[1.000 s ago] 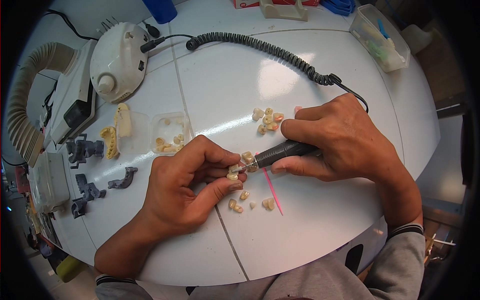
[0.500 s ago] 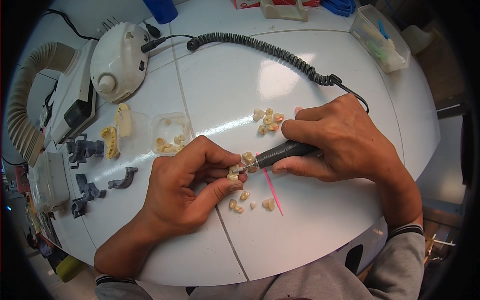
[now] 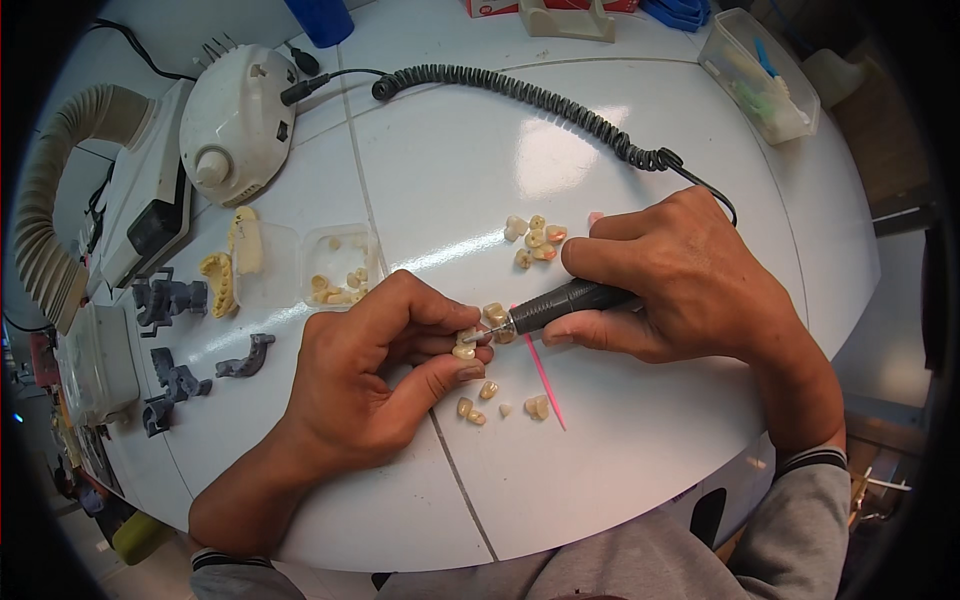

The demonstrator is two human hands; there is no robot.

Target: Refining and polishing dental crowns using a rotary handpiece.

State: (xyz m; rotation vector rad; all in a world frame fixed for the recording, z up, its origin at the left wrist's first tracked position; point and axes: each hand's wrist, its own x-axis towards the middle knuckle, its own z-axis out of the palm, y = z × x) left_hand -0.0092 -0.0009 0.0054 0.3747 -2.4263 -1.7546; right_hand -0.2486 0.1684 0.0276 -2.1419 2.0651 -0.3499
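Between the thumb and fingers of my left hand is a small cream dental crown piece. My right hand grips a black rotary handpiece like a pen, its metal bit pointing left and meeting the crown piece. A pink stick lies on the table just under the handpiece's front end. Beside my left fingertips, partly behind the handpiece tip, sit more tooth-coloured crowns. Several loose crowns lie nearer to me, and another cluster of them is beyond the handpiece.
A coiled black cord runs across the back to a white control unit. Left of my hand are a clear plastic box holding crowns, a yellowish dental model and grey dental pieces. A clear tub stands far right.
Almost nothing differs. The crown piece has tilted very slightly in my left fingers, and the handpiece tip stays against it.
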